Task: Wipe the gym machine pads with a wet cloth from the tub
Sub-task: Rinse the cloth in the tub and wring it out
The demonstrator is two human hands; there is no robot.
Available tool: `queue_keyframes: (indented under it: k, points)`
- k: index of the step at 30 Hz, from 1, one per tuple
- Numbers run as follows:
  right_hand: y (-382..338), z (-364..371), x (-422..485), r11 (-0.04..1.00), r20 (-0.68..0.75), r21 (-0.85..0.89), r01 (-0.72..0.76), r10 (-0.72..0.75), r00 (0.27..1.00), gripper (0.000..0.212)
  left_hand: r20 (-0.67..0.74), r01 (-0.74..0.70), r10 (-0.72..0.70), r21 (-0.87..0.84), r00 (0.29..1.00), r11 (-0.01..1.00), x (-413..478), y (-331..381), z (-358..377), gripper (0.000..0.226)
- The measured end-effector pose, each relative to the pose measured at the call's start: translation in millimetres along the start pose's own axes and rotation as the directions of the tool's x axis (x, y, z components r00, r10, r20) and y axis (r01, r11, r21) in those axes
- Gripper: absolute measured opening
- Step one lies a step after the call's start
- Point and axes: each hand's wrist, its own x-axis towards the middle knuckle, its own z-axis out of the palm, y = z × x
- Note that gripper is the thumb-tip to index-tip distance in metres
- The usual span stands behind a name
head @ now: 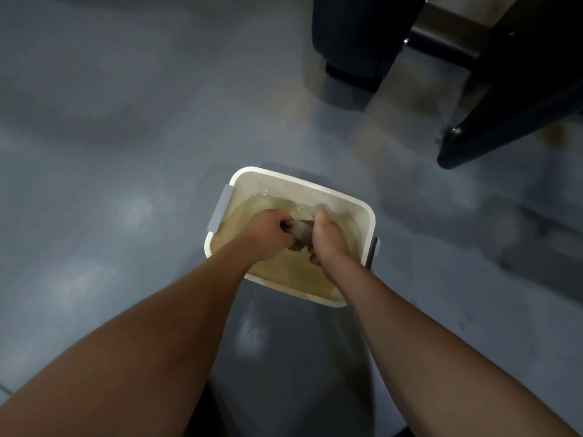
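The bunched, wet grey cloth (301, 230) sits over the cream rectangular plastic tub (340, 197) of murky water on the grey floor, gripped by left hand (268, 230) and right hand (328, 236). Wringing seems underway; next, carry it to the dark machine pads (356, 29).

The tub (296, 184) sits on the floor (126, 152); both hands, left (268, 231) and right (328, 238), hold the cloth (301, 230) over its water. Machine legs (504, 121) stand beyond, to the right.

Forearms converge from seven and five o'clock, left hand (268, 231) and right hand (329, 239) (close together) each fisted round the cloth (301, 230).
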Motion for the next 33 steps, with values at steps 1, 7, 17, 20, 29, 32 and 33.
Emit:
queue_keyframes:
  k: [1, 7, 17, 20, 29, 32, 33]
  points:
    - [2.1, -0.4, 0.8, 0.998, -0.004, -0.056, -0.035, 0.035, 0.999, 0.043, -0.010, 0.029, -0.030, -0.100, 1.000, 0.995, -2.6, 4.0, -2.5, 0.015]
    - [-0.8, -4.1, -0.2, 0.997, 0.106, -0.036, 0.063, -0.059, 0.993, 0.059, 0.218, 0.193, -0.045, -0.728, 0.975, 0.658, -6.4, 1.6, -5.2, 0.026]
    - [-19.3, -28.1, 8.3, 0.997, 0.455, -0.076, 0.010, 0.025, 0.890, 0.026, 0.341, -0.192, 0.081, 0.305, 0.937, 0.933, -4.2, 12.2, -15.3, 0.018]
    - [-28.6, -36.7, 6.2, 0.993, 0.609, -0.083, -0.079, 0.113, 0.785, 0.022, 0.339, -0.295, 0.148, 0.440, 0.929, 0.848, -4.2, 12.8, -23.7, 0.012]
    - [-48.1, -53.1, 0.7, 0.978, 0.775, -0.062, -0.197, 0.171, 0.608, 0.039, 0.338, -0.457, 0.316, 0.530, 0.886, 0.714, -6.6, 32.4, -40.2, 0.029]
    - [-46.7, -61.4, 0.5, 0.976, 0.787, -0.079, -0.201, 0.185, 0.589, 0.038, 0.364, -0.474, 0.310, 0.579, 0.878, 0.663, -6.5, 32.0, -41.6, 0.033]
    - [-45.0, -62.5, 1.1, 0.972, 0.774, -0.097, -0.214, 0.209, 0.598, 0.037, 0.371, -0.476, 0.304, 0.594, 0.877, 0.648, -5.7, 30.4, -40.7, 0.035]
